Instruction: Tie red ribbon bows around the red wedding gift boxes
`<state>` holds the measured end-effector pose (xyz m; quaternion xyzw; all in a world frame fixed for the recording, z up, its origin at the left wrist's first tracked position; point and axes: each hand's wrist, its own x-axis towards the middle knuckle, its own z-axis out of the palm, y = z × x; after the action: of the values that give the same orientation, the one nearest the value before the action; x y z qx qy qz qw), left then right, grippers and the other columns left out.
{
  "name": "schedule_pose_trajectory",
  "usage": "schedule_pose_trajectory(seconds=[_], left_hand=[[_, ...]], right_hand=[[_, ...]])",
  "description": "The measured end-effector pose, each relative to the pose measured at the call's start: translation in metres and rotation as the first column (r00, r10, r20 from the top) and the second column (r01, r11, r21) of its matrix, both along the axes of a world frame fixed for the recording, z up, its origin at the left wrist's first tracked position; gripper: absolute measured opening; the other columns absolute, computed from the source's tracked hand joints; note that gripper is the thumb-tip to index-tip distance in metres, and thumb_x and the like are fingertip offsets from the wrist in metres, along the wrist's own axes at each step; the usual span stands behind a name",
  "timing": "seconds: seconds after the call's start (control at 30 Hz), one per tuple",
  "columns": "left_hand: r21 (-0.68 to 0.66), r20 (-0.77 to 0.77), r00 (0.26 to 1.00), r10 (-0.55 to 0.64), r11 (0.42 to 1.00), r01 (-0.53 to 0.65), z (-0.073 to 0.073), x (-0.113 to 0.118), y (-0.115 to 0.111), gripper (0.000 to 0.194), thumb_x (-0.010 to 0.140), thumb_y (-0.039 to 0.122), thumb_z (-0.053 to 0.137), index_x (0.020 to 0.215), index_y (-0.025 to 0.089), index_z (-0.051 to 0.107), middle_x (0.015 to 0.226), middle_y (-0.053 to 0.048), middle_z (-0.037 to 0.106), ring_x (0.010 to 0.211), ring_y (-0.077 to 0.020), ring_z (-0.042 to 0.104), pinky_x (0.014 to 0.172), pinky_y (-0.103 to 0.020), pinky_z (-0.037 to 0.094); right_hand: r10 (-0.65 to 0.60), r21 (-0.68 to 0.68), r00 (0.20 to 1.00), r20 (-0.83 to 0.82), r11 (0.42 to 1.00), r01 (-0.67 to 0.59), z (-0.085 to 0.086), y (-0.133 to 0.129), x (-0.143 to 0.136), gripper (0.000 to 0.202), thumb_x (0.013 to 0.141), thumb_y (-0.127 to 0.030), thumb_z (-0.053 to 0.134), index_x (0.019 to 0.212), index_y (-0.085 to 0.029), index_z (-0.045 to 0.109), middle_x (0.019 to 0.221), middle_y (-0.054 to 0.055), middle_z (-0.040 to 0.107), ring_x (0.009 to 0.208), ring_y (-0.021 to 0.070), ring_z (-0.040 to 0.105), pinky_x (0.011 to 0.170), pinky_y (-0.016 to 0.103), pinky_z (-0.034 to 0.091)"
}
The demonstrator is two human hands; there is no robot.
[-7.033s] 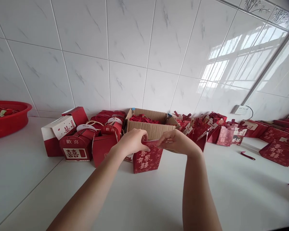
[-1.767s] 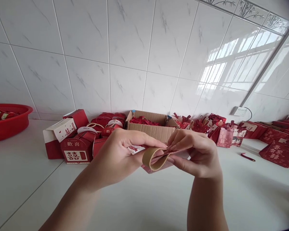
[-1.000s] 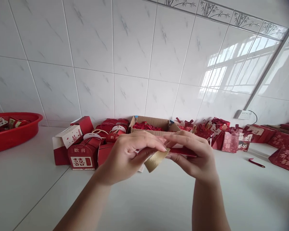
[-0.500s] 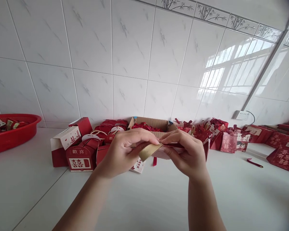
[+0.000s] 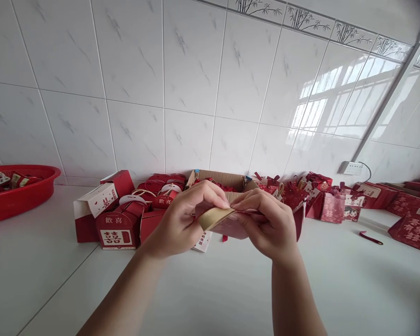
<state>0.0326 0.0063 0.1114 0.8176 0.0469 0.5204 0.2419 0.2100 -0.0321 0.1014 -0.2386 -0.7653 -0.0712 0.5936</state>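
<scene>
In the middle of the view, my left hand (image 5: 182,221) pinches a gold strip (image 5: 215,218) that bends in a curve from its fingertips. Close against it, my right hand (image 5: 269,221) has thumb and fingers pressed on the edge of a pinkish-red paper piece (image 5: 233,227), which hangs between both hands. The fingertips of the two hands nearly touch where the strip meets the paper. Behind them a cardboard box (image 5: 224,178) holds red items and is partly hidden by my hands. A white printed tag (image 5: 203,241) shows below my left hand.
Red gift boxes (image 5: 115,233) stand left of my hands. A red basket (image 5: 31,203) with small packets is at the far left. Red bags (image 5: 332,205), a loose dark red ribbon (image 5: 371,238) and more red packages (image 5: 413,232) lie right. A socket (image 5: 352,167) is by the wall.
The gold strip is now more curved, and more of the pinkish-red paper shows beneath my fingers. My left hand has tilted slightly and my right hand has shifted a little left.
</scene>
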Motion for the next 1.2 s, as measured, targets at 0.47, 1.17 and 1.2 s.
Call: schedule_pose_trajectory(seconds=[0.47, 1.17, 1.2], left_hand=[[-0.349, -0.021, 0.991, 0.13, 0.928, -0.129, -0.033, 0.023, 0.059, 0.025, 0.08, 0.021, 0.062, 0.102, 0.019, 0.05, 0.09, -0.003, 0.058, 0.097, -0.0193, 0.057, 0.091, -0.036, 0.045], [-0.311, -0.132, 0.975, 0.179, 0.926, -0.213, -0.003, -0.011, 0.028, 0.055, 0.081, 0.033, 0.065, 0.13, 0.029, 0.041, 0.134, -0.008, 0.048, 0.13, -0.0269, 0.04, 0.1, -0.047, 0.043], [-0.302, -0.121, 0.976, 0.181, 0.93, -0.21, -0.001, -0.013, 0.025, 0.055, 0.081, 0.033, 0.065, 0.13, 0.029, 0.041, 0.134, -0.008, 0.048, 0.13, -0.027, 0.04, 0.1, -0.047, 0.044]], right_hand=[[-0.072, -0.518, 0.952, -0.297, 0.85, -0.098, -0.047, 0.059, 0.007, 0.025, 0.074, -0.038, 0.07, 0.077, -0.017, 0.055, 0.073, 0.001, 0.063, 0.065, 0.0136, 0.058, 0.06, 0.026, 0.048], [-0.575, -0.865, 0.784, -0.235, 0.492, 0.102, -0.173, 0.063, 0.169, 0.071, 0.06, -0.053, 0.074, 0.119, -0.021, 0.048, 0.094, 0.004, 0.058, 0.068, 0.0167, 0.06, 0.048, 0.027, 0.051], [-0.585, -0.866, 0.777, -0.232, 0.489, 0.11, -0.174, 0.064, 0.176, 0.071, 0.06, -0.053, 0.073, 0.119, -0.021, 0.048, 0.094, 0.005, 0.059, 0.068, 0.0167, 0.06, 0.047, 0.026, 0.051]])
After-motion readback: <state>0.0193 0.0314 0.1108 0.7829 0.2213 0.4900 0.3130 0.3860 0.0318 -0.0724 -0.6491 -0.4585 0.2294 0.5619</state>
